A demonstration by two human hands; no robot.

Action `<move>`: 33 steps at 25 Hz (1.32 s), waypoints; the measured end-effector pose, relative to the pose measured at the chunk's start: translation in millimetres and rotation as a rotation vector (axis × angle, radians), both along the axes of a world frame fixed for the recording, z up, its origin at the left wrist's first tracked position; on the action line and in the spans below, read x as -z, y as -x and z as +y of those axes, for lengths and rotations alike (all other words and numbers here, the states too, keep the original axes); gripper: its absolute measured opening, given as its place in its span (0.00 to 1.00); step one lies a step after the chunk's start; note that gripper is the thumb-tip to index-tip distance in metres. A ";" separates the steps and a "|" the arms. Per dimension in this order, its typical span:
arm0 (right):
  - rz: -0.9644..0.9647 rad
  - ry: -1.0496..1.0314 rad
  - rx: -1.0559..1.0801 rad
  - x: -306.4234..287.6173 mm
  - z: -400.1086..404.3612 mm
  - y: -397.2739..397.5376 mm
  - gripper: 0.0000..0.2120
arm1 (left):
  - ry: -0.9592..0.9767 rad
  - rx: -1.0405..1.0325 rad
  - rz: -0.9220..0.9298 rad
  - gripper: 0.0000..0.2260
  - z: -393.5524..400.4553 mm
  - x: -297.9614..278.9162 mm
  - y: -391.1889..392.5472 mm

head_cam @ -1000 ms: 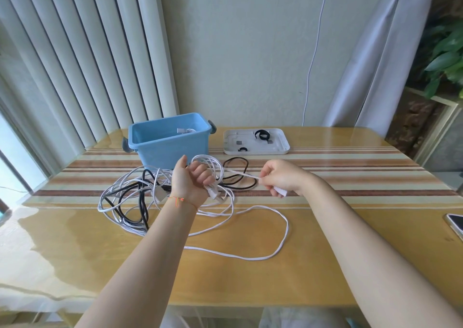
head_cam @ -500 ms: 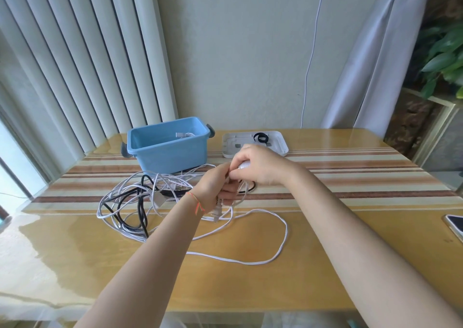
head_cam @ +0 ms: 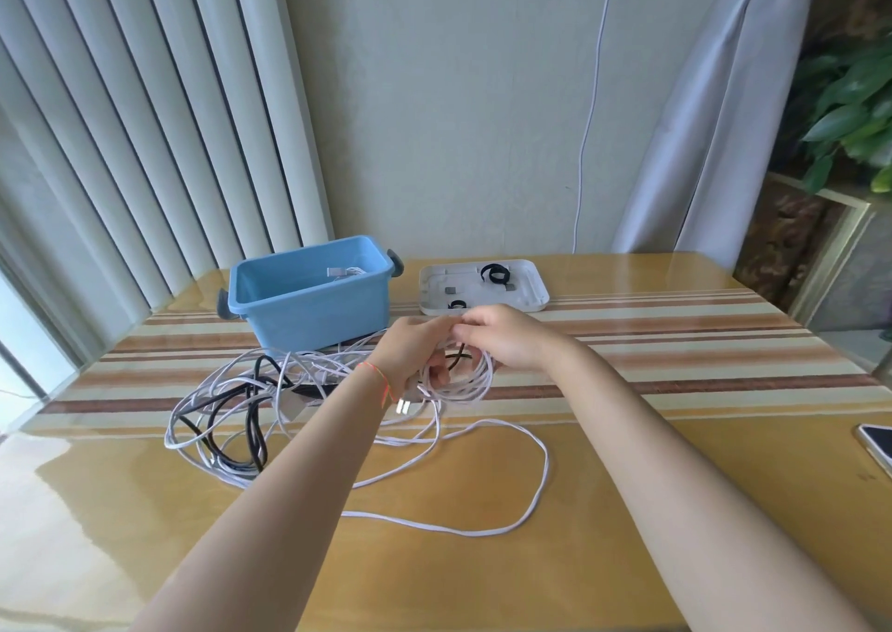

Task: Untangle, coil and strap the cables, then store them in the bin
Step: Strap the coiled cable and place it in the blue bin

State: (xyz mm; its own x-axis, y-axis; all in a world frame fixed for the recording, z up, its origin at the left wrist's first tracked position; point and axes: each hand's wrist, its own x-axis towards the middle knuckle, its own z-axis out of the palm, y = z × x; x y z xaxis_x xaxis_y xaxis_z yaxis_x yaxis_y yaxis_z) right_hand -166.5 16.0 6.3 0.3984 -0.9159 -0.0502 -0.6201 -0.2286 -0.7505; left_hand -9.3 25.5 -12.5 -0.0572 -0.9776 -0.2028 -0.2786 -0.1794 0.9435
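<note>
While two hands grip one white coil (head_cam: 463, 380): one bin (head_cam: 309, 298).

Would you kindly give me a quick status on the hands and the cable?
Left hand grips white cable coil; right hand pinches its strand. Long tail uncoiled on table. Tangled white and black cables lie beside it; blue plastic bin behind.

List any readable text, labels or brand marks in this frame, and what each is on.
None readable.
Blue bin: no label or print shows.
White tray: plain; the small items on it are too small to tell any marks.
Phone: only its edge is in view, no text shows.
</note>
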 end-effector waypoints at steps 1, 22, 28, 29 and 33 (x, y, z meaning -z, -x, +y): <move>-0.039 0.013 0.045 3.8 -5.8 3.5 0.14 | 0.035 -0.028 0.037 0.14 -5.0 3.3 0.0; 0.514 0.113 0.158 95.8 -201.4 -21.9 0.23 | 0.131 -0.176 -0.360 0.05 -170.7 93.9 -20.0; 0.169 0.292 0.337 91.2 -183.0 -17.5 0.09 | 0.133 -0.249 -0.193 0.04 -162.6 85.1 -19.7; 0.106 0.310 0.365 83.8 -174.4 -15.7 0.08 | 0.150 -0.260 -0.165 0.04 -157.1 79.5 -18.8; -0.058 0.401 0.404 55.9 -132.2 -5.0 0.08 | 0.169 -0.173 0.058 0.06 -117.9 42.9 -15.0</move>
State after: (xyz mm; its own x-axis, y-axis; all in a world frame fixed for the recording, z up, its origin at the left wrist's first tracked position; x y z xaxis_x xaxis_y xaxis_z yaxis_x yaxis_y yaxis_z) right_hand -161.5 -116.1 -49.6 0.0042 -0.9390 0.3439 -0.6780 -0.2555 -0.6892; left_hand 5.6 -92.4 -55.4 0.1072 -0.9936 -0.0369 -0.2020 -0.0581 0.9777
